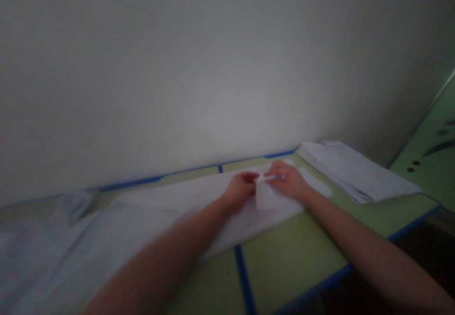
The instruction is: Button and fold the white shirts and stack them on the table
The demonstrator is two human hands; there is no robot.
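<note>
A long white cloth (213, 191) lies across the green table, flat towards the right and rumpled at the left. My left hand (241, 190) is closed at a raised part of the cloth, its fingers bent at the edge. Just to the right, my right hand (288, 182) pinches the same raised flap, with a narrow strip of white showing between its fingers. The flap stands up a little between the two hands. What the cloth is, a sheet or a garment, I cannot make out; the picture is dim and blurred.
A stack of folded white cloth (355, 172) lies at the table's right end. The green table (284, 248) has blue edges and blue seams. A pale wall (213, 68) rises behind it. At the far right leans a green panel (430, 134) with dark marks.
</note>
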